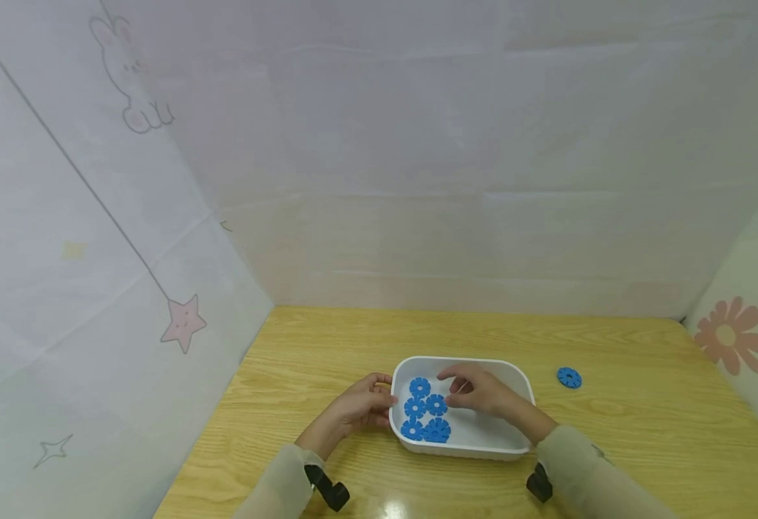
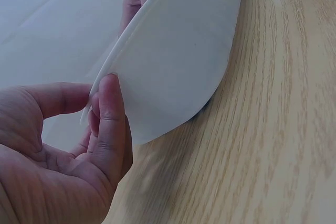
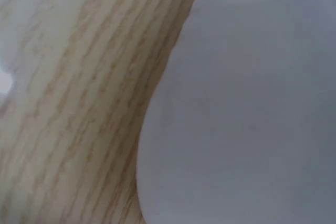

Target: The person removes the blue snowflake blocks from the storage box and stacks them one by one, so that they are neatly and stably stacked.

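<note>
Left grip (image 1: 362, 404): pinching the left end of the white tray (image 1: 483, 434); the left wrist view is showing the fingers (image 2: 111, 111) pressing on the outer wall, which the head view is partly hiding.
Right grip (image 1: 480, 393): hovering over the tray's inside, thumb and forefinger standing well apart, with nothing showing between them; whether the thumb is touching a disc, I cannot tell.
Tray: sitting on the counter (image 1: 327, 335); the right wrist view is showing just its smooth outer wall and the wood grain, leaving the right grip out.
Blue discs (image 1: 408, 408): lying in the tray's left half, some touching or overlapping, and appearing only in the head view.
Lone blue disc (image 1: 564, 378): lying on the counter, apart from the tray's right end.
</note>
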A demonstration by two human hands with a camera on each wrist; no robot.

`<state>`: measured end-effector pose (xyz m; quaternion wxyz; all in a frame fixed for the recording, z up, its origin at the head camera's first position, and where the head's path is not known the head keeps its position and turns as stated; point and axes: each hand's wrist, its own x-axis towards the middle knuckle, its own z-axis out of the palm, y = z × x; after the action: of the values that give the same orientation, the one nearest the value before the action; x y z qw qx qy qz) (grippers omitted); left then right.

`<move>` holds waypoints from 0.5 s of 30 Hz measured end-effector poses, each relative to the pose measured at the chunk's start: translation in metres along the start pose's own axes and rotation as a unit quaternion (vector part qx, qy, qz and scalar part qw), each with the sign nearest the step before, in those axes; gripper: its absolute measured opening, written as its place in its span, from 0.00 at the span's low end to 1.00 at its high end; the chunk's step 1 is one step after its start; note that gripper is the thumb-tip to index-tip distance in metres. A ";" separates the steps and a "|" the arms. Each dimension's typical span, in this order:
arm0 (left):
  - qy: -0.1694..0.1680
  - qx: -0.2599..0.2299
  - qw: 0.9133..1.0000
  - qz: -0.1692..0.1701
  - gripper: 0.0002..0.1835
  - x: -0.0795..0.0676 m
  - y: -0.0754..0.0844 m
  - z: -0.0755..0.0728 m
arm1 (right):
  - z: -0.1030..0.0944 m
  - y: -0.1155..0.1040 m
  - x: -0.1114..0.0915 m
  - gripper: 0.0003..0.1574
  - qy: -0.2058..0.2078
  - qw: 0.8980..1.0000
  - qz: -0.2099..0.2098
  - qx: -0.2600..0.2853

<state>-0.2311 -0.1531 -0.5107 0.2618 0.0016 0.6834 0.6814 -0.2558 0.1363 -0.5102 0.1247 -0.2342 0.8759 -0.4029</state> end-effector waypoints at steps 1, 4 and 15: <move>0.000 0.000 1.000 0.000 0.28 0.000 0.000 0.000 | 0.001 0.000 0.001 0.27 -0.004 1.000 -0.001 -0.002; 0.000 0.001 1.000 0.000 0.28 -0.001 0.001 0.001 | 0.005 0.001 0.002 0.27 -0.013 1.000 0.003 -0.009; 0.003 0.003 1.000 -0.002 0.28 0.000 0.000 0.001 | 0.015 0.003 0.007 0.24 -0.025 0.999 0.005 -0.048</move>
<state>-0.2304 -0.1524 -0.5106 0.2607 -0.0007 0.6865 0.6788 -0.2567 0.1244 -0.5227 0.1373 -0.2458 0.8919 -0.3539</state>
